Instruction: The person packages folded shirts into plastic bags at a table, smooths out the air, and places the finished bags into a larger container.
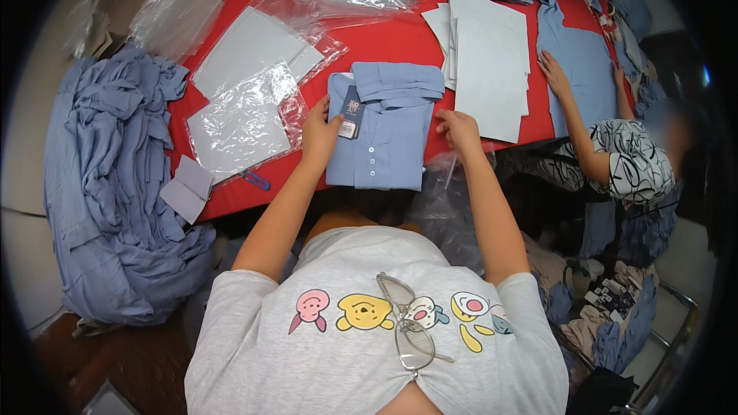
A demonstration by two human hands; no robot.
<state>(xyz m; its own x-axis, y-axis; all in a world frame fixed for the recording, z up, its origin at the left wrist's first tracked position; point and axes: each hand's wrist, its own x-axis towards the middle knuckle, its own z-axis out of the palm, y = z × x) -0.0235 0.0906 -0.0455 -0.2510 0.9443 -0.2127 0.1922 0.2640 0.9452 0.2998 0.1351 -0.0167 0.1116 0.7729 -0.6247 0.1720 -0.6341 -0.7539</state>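
A folded blue shirt (pixel 390 155) with a short row of white buttons lies at the table's front edge, its lower end reaching past the edge. A dark hang tag (pixel 351 113) with a white label rests on its left side. My left hand (pixel 319 132) grips the shirt's left edge, thumb against the tag, its other fingers partly hidden. Just right of the shirt, my right hand (pixel 460 131) is closed with its fingers curled together. A thin pale strip (pixel 451 171) shows below that hand; whether the fingers hold it is unclear.
White boards (pixel 490 69) are stacked on the red table (pixel 392 40) at right. Clear bags with white inserts (pixel 240 124) and a small notepad (pixel 187 188) lie left. Blue garments (pixel 115 184) heap at far left. A co-worker's hand (pixel 555 75) rests on blue cloth.
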